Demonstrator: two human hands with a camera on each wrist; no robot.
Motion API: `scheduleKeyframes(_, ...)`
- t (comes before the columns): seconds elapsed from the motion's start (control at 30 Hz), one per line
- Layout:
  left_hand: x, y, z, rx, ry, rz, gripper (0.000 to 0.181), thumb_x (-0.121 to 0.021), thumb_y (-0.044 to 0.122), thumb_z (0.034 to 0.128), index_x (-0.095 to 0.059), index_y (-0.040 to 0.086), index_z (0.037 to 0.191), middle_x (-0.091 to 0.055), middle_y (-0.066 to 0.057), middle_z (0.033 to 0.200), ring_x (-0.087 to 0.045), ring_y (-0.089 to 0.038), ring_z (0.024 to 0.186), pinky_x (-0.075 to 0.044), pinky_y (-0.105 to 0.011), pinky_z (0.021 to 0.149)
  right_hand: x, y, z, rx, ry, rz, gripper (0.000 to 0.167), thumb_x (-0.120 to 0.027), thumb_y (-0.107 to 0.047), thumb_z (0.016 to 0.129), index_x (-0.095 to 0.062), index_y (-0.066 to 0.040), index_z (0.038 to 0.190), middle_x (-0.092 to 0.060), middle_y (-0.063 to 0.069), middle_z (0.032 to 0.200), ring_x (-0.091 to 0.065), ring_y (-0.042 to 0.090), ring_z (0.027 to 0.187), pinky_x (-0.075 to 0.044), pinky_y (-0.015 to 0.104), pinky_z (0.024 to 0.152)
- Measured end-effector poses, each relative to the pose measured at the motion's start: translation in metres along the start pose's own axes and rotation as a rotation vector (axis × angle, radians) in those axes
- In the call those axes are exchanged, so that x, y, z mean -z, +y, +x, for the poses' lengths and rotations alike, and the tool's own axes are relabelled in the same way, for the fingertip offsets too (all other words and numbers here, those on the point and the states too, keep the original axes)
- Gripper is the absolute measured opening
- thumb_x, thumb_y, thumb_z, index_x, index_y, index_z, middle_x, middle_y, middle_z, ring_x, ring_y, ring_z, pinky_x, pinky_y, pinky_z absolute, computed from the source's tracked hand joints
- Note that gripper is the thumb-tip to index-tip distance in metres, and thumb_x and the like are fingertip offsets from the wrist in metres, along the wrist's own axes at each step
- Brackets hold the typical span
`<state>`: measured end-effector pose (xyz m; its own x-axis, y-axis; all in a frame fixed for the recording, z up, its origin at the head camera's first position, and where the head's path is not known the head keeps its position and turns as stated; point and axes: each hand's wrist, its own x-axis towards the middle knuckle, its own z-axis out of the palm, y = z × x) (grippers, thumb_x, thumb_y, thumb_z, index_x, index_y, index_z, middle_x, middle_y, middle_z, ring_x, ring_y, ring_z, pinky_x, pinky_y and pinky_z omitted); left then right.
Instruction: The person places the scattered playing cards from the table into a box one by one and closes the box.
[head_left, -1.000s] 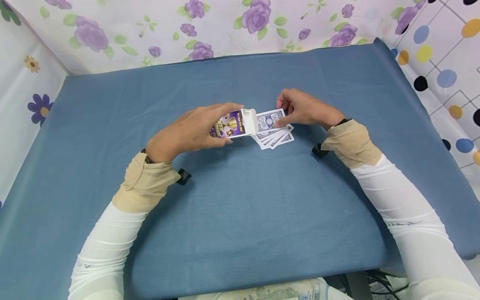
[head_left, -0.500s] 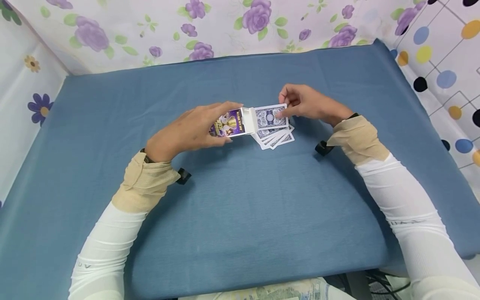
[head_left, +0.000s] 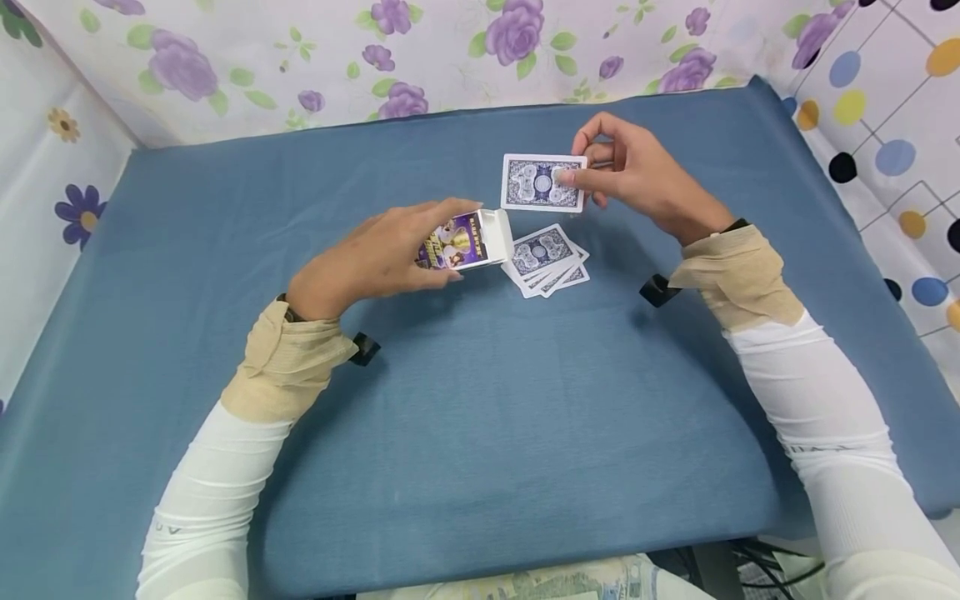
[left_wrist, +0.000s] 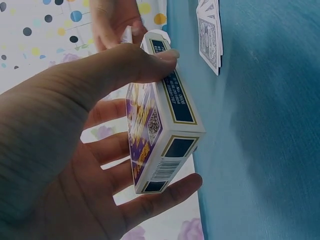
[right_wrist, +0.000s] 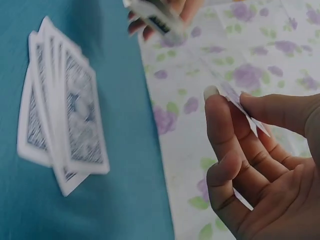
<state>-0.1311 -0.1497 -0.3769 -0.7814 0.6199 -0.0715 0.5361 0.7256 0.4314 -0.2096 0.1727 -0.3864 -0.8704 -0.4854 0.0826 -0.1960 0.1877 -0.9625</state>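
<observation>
My left hand (head_left: 367,262) grips a purple and white playing-card box (head_left: 459,240) between thumb and fingers, its open flap end facing right. In the left wrist view the thumb presses on the narrow printed side of the box (left_wrist: 176,102). Up and to the right, my right hand (head_left: 641,179) pinches a playing card (head_left: 528,182), blue patterned back upward, above the table. The right wrist view catches it nearly edge-on; whether it is a single card I cannot tell. A small fan of playing cards (head_left: 542,252) lies back-up on the cloth, just right of the box's mouth.
A blue cloth (head_left: 495,417) covers the table. Floral sheeting (head_left: 450,58) stands along the back edge, and dotted sheeting (head_left: 892,208) along the right. Dark cables (head_left: 780,575) show below the front edge.
My right hand has drawn the playing card out from beside the box's mouth, then lifted it up and away, uncovering more of the fanned cards. The left hand and box have barely shifted.
</observation>
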Motion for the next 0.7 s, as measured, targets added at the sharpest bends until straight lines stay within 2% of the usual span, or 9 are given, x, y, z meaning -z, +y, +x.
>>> scheduleKeyframes(0.2,0.001,-0.002,-0.001,0.012,0.011,-0.011,0.076,-0.074,0.026,0.0933,-0.033,0.025,0.158,-0.057,-0.009,0.134,-0.056,-0.022,0.097,-0.049,-0.038,0.078,-0.008,-0.017,-0.007,0.049,-0.066,0.068,0.034,-0.076,-0.006,0.090,-0.050,0.003,0.110,-0.068,0.021,0.085,-0.051,0.025,0.055,-0.045,0.028,0.055)
scheduleKeyframes(0.4,0.002,-0.004,-0.002,0.014,0.024,-0.016,0.076,-0.074,0.027,0.0931,-0.034,0.024,0.157,-0.059,-0.008,0.128,-0.057,-0.021,0.096,-0.049,-0.038,0.078,-0.013,-0.019,-0.007,0.070,-0.139,0.062,0.033,-0.075,-0.003,0.090,-0.049,0.003,0.108,-0.068,0.022,0.083,-0.053,0.024,0.054,-0.046,0.029,0.054)
scheduleKeyframes(0.7,0.003,-0.004,-0.002,-0.002,0.037,-0.016,0.075,-0.074,0.029,0.0934,-0.034,0.024,0.157,-0.059,-0.008,0.124,-0.057,-0.021,0.095,-0.049,-0.037,0.078,-0.015,-0.017,-0.007,0.053,-0.154,0.038,0.032,-0.075,-0.002,0.090,-0.049,0.002,0.108,-0.067,0.019,0.079,-0.058,0.019,0.055,-0.048,0.028,0.053)
